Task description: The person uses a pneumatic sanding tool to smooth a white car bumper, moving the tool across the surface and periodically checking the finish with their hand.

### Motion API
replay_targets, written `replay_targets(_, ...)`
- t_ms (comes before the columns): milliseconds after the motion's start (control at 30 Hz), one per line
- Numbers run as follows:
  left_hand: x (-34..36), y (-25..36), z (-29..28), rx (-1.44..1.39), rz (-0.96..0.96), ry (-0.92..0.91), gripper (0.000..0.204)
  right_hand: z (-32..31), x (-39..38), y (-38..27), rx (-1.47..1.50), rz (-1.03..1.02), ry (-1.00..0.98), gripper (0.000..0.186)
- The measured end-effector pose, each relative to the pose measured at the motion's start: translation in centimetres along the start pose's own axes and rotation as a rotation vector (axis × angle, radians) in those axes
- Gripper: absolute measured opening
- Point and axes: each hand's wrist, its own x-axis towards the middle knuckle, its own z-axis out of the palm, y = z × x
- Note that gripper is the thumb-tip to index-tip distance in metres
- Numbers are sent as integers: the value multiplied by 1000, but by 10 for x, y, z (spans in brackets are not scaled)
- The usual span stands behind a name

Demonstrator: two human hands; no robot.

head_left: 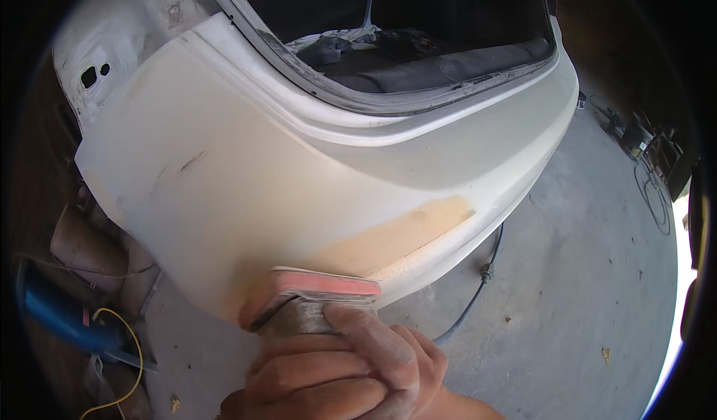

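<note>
Both my hands are close together at the lower middle, overlapping around a sanding block point(321, 284) with a reddish edge and a grey, dusty body. My left hand point(306, 383) has its fingers wrapped in, and my right hand point(399, 353) lies against it with bent fingers, dusty on the back. The block rests against the lower edge of a white car body panel point(246, 166). Beside it, a tan filler patch point(403, 233) runs up to the right, and a browner smudge shows to the block's left. The block's sanding face is hidden.
Above the panel is a dark window opening point(448, 39) with a crumpled cloth inside. A dark hose point(478, 293) crosses the grey floor point(567, 308). At left stand a blue tank point(60, 312), a yellow hose point(134, 338) and a tan cylinder point(89, 248). Cables point(653, 188) lie at far right.
</note>
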Motion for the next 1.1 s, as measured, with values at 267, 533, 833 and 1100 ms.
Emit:
replay_targets(267, -30, -2, 23, 209, 22, 368, 21, 3, -3, -1, -96, -38, -3, 20)
replay_targets(533, 61, -14, 122, -220, 90, 74, 14, -30, 9, 95, -52, 378, 293, 23)
replay_targets(833, 21, -2, 63, -122, -14, 151, 14, -18, -4, 50, -98, 192, 135, 25)
replay_targets(1100, -77, 4, -34, -30, -164, 110, 12, 49, -2, -52, -139, -61, 51, 31)
